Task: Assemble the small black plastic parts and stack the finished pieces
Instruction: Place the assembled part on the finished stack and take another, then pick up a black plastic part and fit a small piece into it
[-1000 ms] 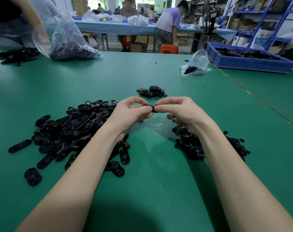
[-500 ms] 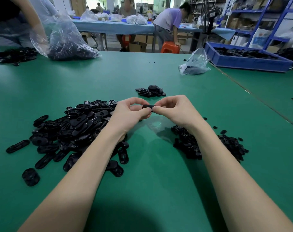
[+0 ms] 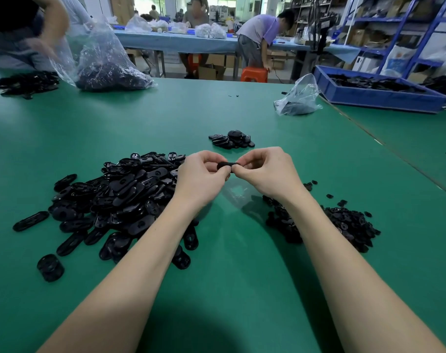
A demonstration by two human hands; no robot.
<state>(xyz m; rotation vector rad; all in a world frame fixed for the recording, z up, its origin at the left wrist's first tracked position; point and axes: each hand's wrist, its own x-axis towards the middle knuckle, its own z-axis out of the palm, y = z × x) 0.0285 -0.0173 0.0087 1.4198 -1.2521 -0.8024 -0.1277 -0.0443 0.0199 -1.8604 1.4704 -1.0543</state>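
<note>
Head view: left hand point(image 3: 201, 178) and right hand point(image 3: 265, 171) both pinch a black part point(image 3: 227, 165) (mostly hidden by fingertips).

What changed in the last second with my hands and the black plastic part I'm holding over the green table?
Very little. The left hand and right hand still pinch the same small black plastic part between them, above the green table; nothing was let go or picked up. The big pile of oblong black pieces, the pile of small black bits and the little finished stack lie as before.
</note>
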